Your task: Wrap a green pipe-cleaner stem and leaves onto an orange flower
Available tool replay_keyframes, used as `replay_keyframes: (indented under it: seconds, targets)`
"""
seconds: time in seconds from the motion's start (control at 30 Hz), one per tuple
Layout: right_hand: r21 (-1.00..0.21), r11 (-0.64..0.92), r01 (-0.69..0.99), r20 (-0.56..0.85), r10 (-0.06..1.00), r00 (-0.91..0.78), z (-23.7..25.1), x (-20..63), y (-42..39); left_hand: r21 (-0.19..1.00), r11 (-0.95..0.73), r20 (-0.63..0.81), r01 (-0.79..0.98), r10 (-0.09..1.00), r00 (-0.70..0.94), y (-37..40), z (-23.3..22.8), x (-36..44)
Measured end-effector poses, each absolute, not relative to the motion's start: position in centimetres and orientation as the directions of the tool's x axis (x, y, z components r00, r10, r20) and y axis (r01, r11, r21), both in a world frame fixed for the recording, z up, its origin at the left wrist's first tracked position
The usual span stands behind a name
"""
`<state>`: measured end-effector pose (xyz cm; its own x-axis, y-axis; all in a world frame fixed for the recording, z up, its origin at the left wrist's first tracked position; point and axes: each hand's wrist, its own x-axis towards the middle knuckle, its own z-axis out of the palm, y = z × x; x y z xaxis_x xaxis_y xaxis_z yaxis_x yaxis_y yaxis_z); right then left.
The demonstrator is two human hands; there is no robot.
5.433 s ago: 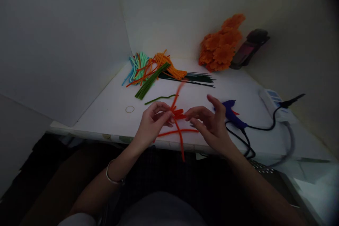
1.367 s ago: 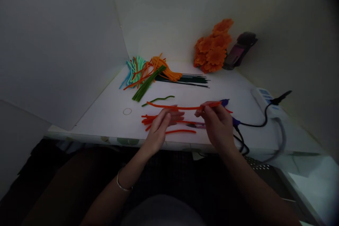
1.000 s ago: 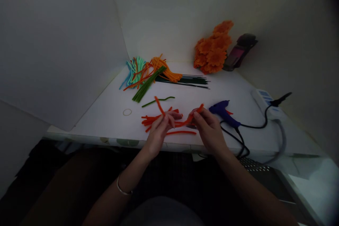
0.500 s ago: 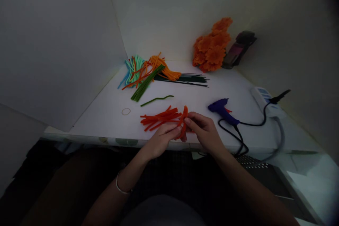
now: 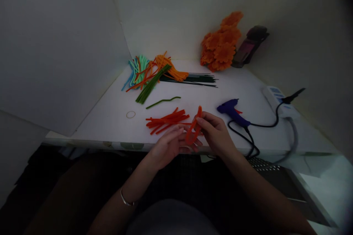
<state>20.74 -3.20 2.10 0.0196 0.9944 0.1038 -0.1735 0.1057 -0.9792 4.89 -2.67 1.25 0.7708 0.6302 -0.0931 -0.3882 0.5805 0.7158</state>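
Both hands meet at the lower centre of the frame, over the near edge of the desk (image 5: 110, 117). The right hand (image 5: 217, 136) pinches a red pipe cleaner (image 5: 193, 129) bent into a narrow loop; its long axis runs from upper right to lower left, bend uppermost. The left hand (image 5: 168, 147) lies palm-up beneath the loop's lower end, fingers loosely open, apparently just touching it. A second ago the cleaner was stretched nearly level between the hands; now it is folded double. Cut red pieces (image 5: 165, 120) lie just left; a blue glue gun (image 5: 233, 112) sits right.
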Motion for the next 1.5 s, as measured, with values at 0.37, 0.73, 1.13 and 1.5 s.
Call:
replay_keyframes:
  seconds: [0.37,0.73,1.13,1.5]
  targets:
    - [-0.982,0.08,-0.173,0.072,0.996,0.05,1.9,20.8,-3.1,0.654,0.676,-0.14,-0.34,0.55,0.824,-3.1,0.5,5.4]
    - [-0.983,0.125,-0.135,0.125,0.992,0.008,2.0,20.6,-3.1,0.707,0.589,-0.13,-0.392,0.652,0.747,-3.4,1.0,5.4]
    - [-0.938,0.343,0.037,0.321,0.907,-0.274,2.9,22.3,-2.8,0.779,0.503,-0.123,-0.375,0.709,0.695,-3.4,1.2,4.6]
    - [-0.879,0.467,0.092,0.429,0.861,-0.274,3.3,23.1,-2.9,0.791,0.489,-0.121,-0.369,0.715,0.688,-3.4,1.7,4.0]
